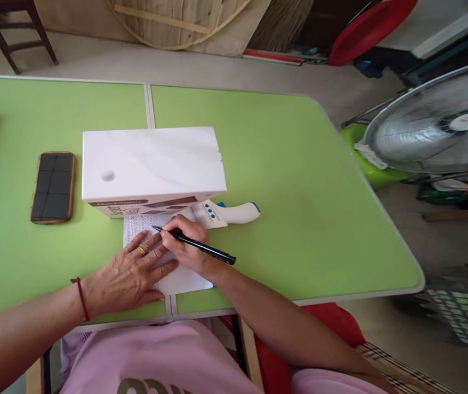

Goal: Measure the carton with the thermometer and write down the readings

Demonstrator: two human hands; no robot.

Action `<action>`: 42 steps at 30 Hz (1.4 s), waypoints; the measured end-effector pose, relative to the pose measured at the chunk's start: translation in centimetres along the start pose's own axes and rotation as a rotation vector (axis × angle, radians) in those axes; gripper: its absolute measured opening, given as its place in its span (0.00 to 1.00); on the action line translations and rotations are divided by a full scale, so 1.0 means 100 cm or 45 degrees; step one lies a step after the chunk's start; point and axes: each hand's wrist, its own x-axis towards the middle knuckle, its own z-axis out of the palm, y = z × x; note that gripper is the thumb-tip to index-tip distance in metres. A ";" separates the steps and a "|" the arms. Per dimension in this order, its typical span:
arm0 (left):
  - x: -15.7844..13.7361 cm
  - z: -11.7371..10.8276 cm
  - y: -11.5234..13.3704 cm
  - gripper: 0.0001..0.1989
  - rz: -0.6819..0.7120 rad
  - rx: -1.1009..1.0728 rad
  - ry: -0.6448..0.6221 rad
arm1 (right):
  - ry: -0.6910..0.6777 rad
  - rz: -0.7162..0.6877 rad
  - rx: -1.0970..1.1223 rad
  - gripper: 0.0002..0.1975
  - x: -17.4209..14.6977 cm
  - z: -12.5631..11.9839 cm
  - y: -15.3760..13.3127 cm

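The step in hand looked to be handwriting: the tip of a black pen (207, 250) stood at the far left part of a white paper (187, 278), among rows of small marks (too fine to be read from this view). The paper lay at the near edge of the green table (291, 164), over the pale seam, with its near right part blank. Carrying on with the line seemed to call for little more than small finger movements of the writing hand, a light touch at the tip, and steady pressure from the other hand so that the page did not slide.

The right hand (188, 239) was closed in a writing grip, thumb and fingers pinched near the tip, the pen's back end slanting toward the near right. The left hand (129, 276) was laid flat, palm down, its fingers moderately spread and reaching over the paper; it gripped nothing and appeared to hold the page in place. A gold ring (141, 250) and a red bracelet (81, 299) showed on that side.

Just beyond the paper stood a white box (152, 161); whether the page ran under it could not be told. A white handle (244, 213) with a blue end lay just right of the right hand, its left part hidden. A phone (53, 187) lay left of the box, apart from both hands.
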 end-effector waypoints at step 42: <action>0.001 -0.002 -0.002 0.34 -0.003 0.005 -0.008 | 0.020 -0.027 -0.034 0.08 0.000 -0.001 0.003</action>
